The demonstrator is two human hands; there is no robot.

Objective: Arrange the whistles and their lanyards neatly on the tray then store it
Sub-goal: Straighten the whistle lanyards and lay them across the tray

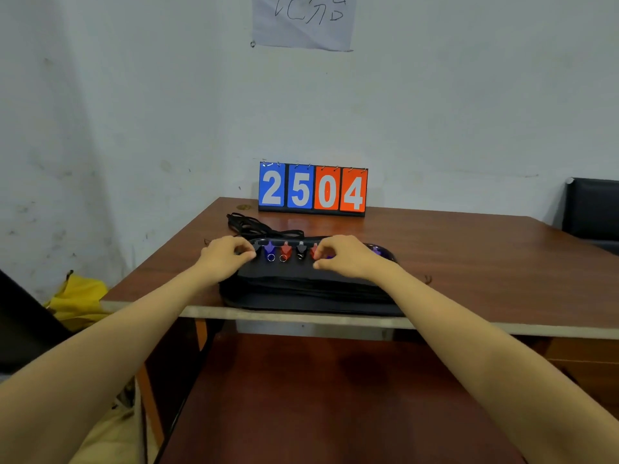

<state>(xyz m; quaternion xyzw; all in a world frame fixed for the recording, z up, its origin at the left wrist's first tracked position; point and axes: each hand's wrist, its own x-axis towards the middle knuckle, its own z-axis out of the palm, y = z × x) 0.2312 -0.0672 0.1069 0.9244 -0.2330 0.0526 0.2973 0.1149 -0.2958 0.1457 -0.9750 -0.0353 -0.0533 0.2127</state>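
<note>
Black tray (301, 289) sits mid-frame at the table's (485, 262) near edge, whistles (285, 251) lined along its far side, lanyards (254, 227) heaped behind. Left hand (227, 259) curls at the row's left end, right hand (341, 257) over a half-hidden red whistle (314, 252). Knuckles block both grips; can't tell what's held.

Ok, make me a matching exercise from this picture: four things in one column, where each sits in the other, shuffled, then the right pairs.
1 flip scoreboard
2 black lanyards
3 sheet of paper
4 yellow cloth

A up on the wall
B low down, left of the table
C at the table's back edge
D on the table, in front of the scoreboard's left end

Pairs: 1-C, 2-D, 3-A, 4-B
</note>
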